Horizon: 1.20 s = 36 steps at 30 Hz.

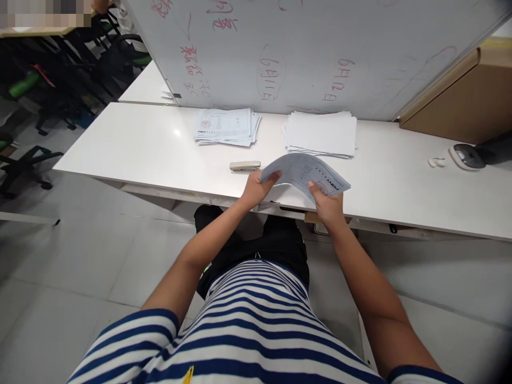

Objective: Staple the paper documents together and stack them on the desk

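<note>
Between both hands a printed paper sheet (298, 168) is bowed upward above the desk's front edge. It carries dark print and a red stamp; whether it is one sheet or several I cannot tell. My left hand (258, 188) grips its left end, thumb on top. On its right end, near the stamp, my right hand (328, 205) is closed with the thumb pressed on the print. A pale stapler (245, 166) lies just beyond my left hand. Farther back are a stack of printed, stamped papers (224, 127) on the left and a stack of blank-looking white papers (322, 133) on the right.
A whiteboard (304, 58) with red writing stands along the back of the white desk (132, 138). To the right are a cardboard box (460, 96), a black and grey device (468, 156) and a small white object (436, 162). Office chairs (30, 162) stand at the left.
</note>
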Each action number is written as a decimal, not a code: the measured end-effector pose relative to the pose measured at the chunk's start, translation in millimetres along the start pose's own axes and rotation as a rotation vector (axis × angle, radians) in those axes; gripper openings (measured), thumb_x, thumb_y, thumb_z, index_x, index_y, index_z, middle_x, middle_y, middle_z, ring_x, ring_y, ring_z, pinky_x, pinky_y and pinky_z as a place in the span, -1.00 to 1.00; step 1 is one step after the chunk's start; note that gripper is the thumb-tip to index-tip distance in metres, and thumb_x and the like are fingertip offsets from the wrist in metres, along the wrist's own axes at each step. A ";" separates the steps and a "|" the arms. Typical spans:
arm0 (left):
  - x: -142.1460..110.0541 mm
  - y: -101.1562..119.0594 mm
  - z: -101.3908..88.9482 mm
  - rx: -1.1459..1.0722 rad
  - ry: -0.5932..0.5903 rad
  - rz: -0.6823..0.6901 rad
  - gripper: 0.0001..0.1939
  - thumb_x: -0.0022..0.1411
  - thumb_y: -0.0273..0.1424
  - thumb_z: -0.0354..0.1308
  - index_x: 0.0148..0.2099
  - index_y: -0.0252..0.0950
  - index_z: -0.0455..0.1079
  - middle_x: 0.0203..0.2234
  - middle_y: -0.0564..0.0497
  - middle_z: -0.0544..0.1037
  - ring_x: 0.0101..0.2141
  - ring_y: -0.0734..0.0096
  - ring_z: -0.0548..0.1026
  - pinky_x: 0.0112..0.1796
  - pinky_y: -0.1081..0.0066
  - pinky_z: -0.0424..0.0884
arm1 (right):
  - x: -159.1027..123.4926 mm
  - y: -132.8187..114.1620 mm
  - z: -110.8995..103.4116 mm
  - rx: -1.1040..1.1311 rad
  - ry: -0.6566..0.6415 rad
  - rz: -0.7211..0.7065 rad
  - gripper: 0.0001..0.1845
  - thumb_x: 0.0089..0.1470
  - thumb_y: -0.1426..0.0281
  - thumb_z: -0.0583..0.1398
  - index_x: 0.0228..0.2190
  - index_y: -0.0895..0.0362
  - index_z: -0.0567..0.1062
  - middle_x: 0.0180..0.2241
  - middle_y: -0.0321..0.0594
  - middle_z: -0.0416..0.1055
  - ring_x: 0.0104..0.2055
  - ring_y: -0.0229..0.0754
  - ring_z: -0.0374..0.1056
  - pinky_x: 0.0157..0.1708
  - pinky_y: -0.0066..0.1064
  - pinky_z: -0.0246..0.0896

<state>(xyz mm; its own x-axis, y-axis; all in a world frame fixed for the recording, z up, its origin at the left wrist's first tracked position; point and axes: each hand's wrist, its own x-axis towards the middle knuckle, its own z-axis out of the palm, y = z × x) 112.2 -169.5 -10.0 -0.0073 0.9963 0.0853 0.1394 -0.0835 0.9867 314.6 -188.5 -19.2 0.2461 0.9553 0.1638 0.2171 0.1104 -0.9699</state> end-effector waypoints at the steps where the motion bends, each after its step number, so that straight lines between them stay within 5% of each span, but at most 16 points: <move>1: -1.0 -0.2 -0.3 0.002 -0.004 0.003 -0.70 0.22 -0.15 0.24 -0.22 -0.31 0.52 -0.30 -0.04 0.61 -0.17 0.10 0.53 -0.17 0.22 0.46 | -1.4 -1.3 0.7 0.006 0.003 0.005 -0.64 -0.02 0.18 0.29 -0.22 0.14 0.55 -0.17 -0.09 0.55 0.07 0.05 0.40 0.11 -0.07 0.29; 14: 1.0 -5.6 -4.2 -0.156 -0.071 -0.018 -0.62 0.17 -0.20 0.29 -0.06 -0.35 0.49 -0.07 -0.15 0.60 0.02 0.07 0.51 -0.01 0.19 0.45 | -3.5 6.8 -1.3 0.011 -0.024 0.047 -0.65 -0.04 0.20 0.29 -0.22 0.14 0.56 -0.13 -0.10 0.55 0.07 0.02 0.39 0.10 -0.11 0.27; 26: -0.3 -10.0 -4.0 -0.037 -0.049 -0.070 -0.67 0.24 -0.17 0.24 -0.09 -0.31 0.51 -0.05 -0.10 0.59 0.04 0.00 0.48 0.04 0.14 0.43 | -7.7 13.4 -2.6 -0.075 -0.046 0.138 -0.56 0.00 0.15 0.28 -0.15 0.18 0.55 -0.06 -0.02 0.54 0.10 0.04 0.39 0.16 -0.12 0.21; 30: -8.0 5.6 -12.1 0.071 -0.176 -0.119 -0.61 0.23 -0.08 0.22 -0.08 -0.29 0.50 -0.07 -0.09 0.60 0.00 0.03 0.51 -0.03 0.16 0.47 | -13.8 3.0 -22.8 -0.185 -0.100 0.081 -0.57 0.00 0.12 0.29 -0.18 0.16 0.57 -0.07 -0.04 0.56 0.13 0.10 0.38 0.17 -0.12 0.23; 33: -16.2 21.9 -22.0 0.141 -0.295 -0.119 -0.56 0.24 -0.08 0.20 0.02 -0.27 0.44 -0.06 -0.11 0.59 -0.06 0.12 0.55 -0.08 0.22 0.49 | -21.9 1.4 -49.7 -0.247 -0.171 0.184 -0.56 -0.05 0.12 0.33 -0.19 0.14 0.59 -0.09 -0.05 0.57 0.08 0.17 0.42 0.13 -0.03 0.29; 36: -10.0 30.5 -33.6 0.242 -0.189 -0.049 -0.49 0.35 -0.07 0.06 0.22 -0.23 0.25 -0.06 -0.12 0.57 -0.15 0.25 0.57 -0.15 0.28 0.50 | -28.4 12.0 -70.6 -0.151 -0.201 0.347 -0.55 -0.08 0.15 0.37 -0.16 0.09 0.58 -0.06 -0.10 0.56 0.04 0.14 0.46 0.10 -0.02 0.35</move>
<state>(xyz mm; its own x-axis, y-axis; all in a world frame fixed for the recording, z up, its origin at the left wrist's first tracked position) 83.3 -182.6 23.9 0.1616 0.9868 -0.0108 0.3748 -0.0512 0.9257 377.0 -233.6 -22.8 0.1437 0.9648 -0.2203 0.2937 -0.2542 -0.9215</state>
